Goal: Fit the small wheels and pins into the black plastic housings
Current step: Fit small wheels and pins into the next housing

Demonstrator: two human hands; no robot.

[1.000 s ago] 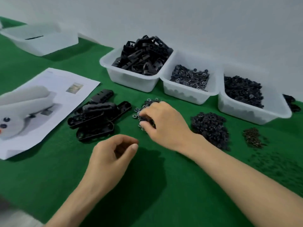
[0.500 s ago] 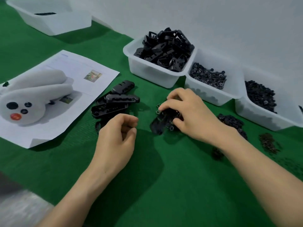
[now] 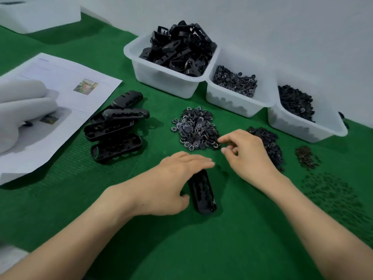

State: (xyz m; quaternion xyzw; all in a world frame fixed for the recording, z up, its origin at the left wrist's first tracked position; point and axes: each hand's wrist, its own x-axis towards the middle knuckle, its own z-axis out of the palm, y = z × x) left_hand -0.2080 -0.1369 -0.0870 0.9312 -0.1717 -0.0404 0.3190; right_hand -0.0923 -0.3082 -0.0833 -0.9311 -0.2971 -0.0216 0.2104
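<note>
1. Green felt covers the worktop [image 3: 201,249], which runs back to a plain pale wall [image 3: 282,27]. Three white tubs [image 3: 165,81] of black parts stand along the far edge.
2. One black housing [image 3: 204,196] lies on the felt in front of the person, lengthwise away from them and apart from the stack of other housings [image 3: 115,130] to the left.
3. The left hand [image 3: 175,178] lies over the far end of that housing. Its fingers are straight and together, and its thumb is at the near left side, so it appears to steady the part rather than lift it.
4. The right hand [image 3: 250,156] hovers just beside the loose pile of small wheels [image 3: 195,128]. Its forefinger reaches toward the pile's near edge and its thumb is held apart from it, with nothing visible between them.
5. The step in hand looks like picking a wheel for this housing, and the fitting itself has seemingly not begun.
6. The next move probably calls for a fine pinch on a single wheel without dragging its neighbours. The wheel then goes to a seat in the housing while the left hand keeps it from sliding.
7. The housing is a long, round-ended black shell with its open side up and moulded ribs inside. Whether any seat is already filled cannot be told.
8. A small brownish heap [image 3: 305,157] to the right may be the pins.
</note>
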